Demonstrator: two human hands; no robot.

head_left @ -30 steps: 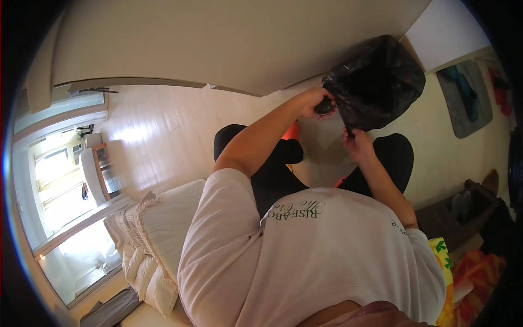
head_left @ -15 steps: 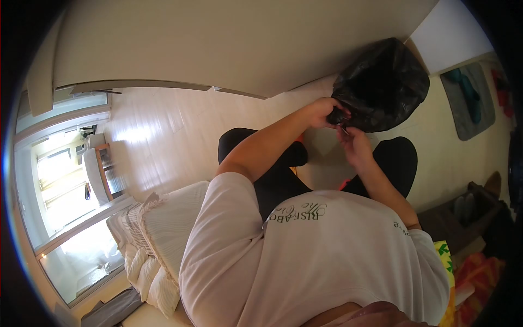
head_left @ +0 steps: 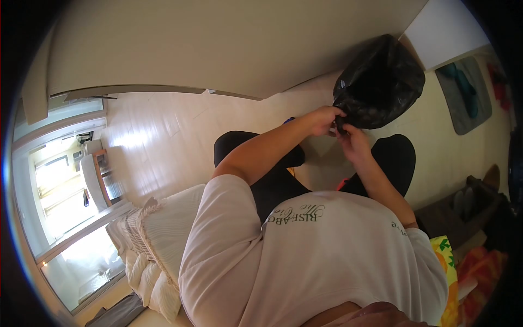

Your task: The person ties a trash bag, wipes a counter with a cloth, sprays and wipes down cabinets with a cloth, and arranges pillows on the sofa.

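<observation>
A black plastic bag (head_left: 381, 87) lines a round bin, its dark mouth facing up, beside the large pale panel. My left hand (head_left: 326, 120) is closed on a gathered part of the bag's rim at its near left edge. Close beside it, my right hand (head_left: 353, 140) pinches the same bunched black plastic. The two hands almost touch, and their fingertips partly hide the bunched plastic. The sides of the bin are hidden under the bag.
My bent knees in black are on both sides below the bag. A grey mat (head_left: 467, 95) with a teal item lies at right. A dark box (head_left: 460, 210) holding footwear and orange cloth (head_left: 479, 278) are at lower right. Cream bedding (head_left: 169, 229) is at left.
My hands have come together at the bag's rim, where they were apart a second ago. The rim between them is now bunched. My left hand has moved right and down.
</observation>
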